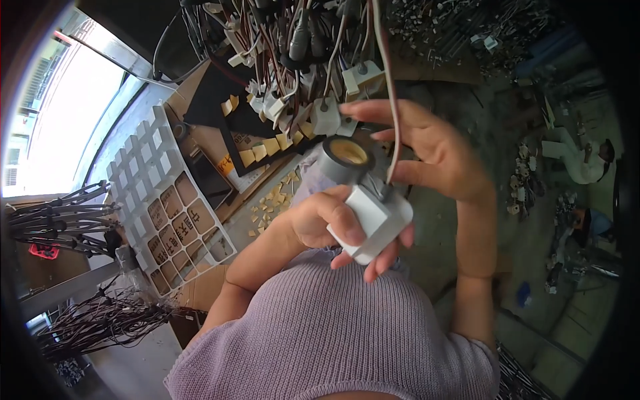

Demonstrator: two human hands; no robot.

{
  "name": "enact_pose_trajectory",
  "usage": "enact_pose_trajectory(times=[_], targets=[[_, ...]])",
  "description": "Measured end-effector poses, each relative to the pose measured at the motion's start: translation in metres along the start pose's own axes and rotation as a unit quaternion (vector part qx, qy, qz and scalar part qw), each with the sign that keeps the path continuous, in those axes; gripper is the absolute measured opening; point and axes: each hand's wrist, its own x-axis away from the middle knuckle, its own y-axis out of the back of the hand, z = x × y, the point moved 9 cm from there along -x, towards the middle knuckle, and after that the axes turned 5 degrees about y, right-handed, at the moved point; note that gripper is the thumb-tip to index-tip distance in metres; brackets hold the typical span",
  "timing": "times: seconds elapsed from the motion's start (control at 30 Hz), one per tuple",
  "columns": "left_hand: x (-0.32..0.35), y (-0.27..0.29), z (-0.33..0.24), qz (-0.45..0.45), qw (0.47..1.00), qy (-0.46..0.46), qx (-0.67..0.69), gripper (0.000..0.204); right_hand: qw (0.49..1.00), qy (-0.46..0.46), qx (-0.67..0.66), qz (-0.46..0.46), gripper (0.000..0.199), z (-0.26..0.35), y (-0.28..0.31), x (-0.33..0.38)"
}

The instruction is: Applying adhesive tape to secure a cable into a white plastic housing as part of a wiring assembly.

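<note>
My left hand (327, 220) is wrapped round a white box-shaped plastic housing (373, 223), held tilted in front of my chest. A thin pale cable (385, 60) runs from the top of the frame down to the housing's upper end. My right hand (433, 150) is raised beside that cable, slightly blurred, with its fingers apart. Its thumb lies close to the cable; whether they touch, I cannot tell. Just beyond the housing is a grey roll of tape (327, 167) with a yellowish inside. Similar white housings (327, 117) hang on cables past my right fingertips.
At left lies a white grid tray (223, 243) with white blocks in its far part. Yellowish pieces (270, 147) line a black frame (230, 137). Dark cable bundles (67, 220) jut in from the left. Another person (587, 163) sits at far right.
</note>
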Motion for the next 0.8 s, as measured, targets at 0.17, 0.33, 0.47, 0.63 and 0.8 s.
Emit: enact_pose_trajectory(times=[0.17,0.33,0.47,0.63,0.8], targets=[[-0.002,-0.027,0.021,0.144,0.981,0.055,0.116,0.063,0.959,0.152,-0.079,0.228,0.058,-0.003,-0.032,-0.016],[0.002,-0.040,0.029,0.213,0.955,0.081,0.190,0.060,0.939,0.211,0.001,0.272,0.038,0.021,-0.039,-0.027],[0.007,-0.036,0.020,0.213,0.957,0.062,0.188,0.062,0.927,0.255,0.057,0.271,0.018,0.025,-0.041,-0.028],[0.009,-0.019,0.010,0.140,0.984,0.022,0.107,0.062,0.922,0.260,0.129,0.255,0.020,0.030,-0.039,-0.028],[0.015,0.023,-0.020,-0.043,0.996,-0.077,-0.025,0.059,0.913,0.127,0.318,0.223,0.030,0.018,-0.023,-0.026]])
